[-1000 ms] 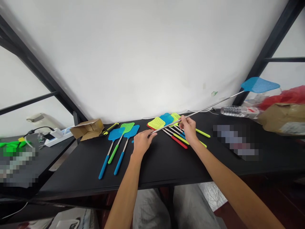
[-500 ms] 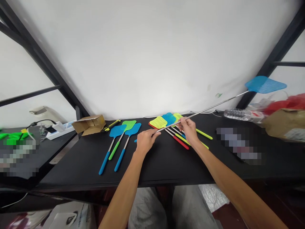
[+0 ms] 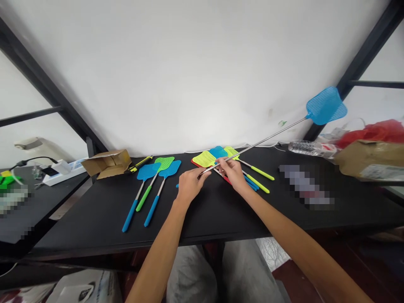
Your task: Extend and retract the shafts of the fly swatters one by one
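Note:
A blue fly swatter (image 3: pixel 327 106) with a long, extended metal rod slants up to the right in front of me. My left hand (image 3: pixel 191 183) is closed round its handle end, where only a bit of blue shows past the fingers. Farther along, my right hand (image 3: pixel 232 171) pinches the metal rod. Behind and below my right hand lie several yellow, blue and red swatters, one with a yellow head (image 3: pixel 204 159), partly covered by the hand. To the left rest a green swatter (image 3: pixel 164 163) and two blue ones, including a blue swatter (image 3: pixel 169 168), heads overlapping.
An open cardboard box (image 3: pixel 109 164) and a yellow-black cutter (image 3: pixel 141 163) sit at the back left. On the right are a plastic bottle (image 3: pixel 311 147), a brown package (image 3: pixel 372 164) and a red bag (image 3: pixel 375 132). A power strip (image 3: pixel 65 172) lies far left.
My right hand has slid down the rod toward my left hand. The swatter's blue head has turned to show more of its flat face. The view has shifted slightly right.

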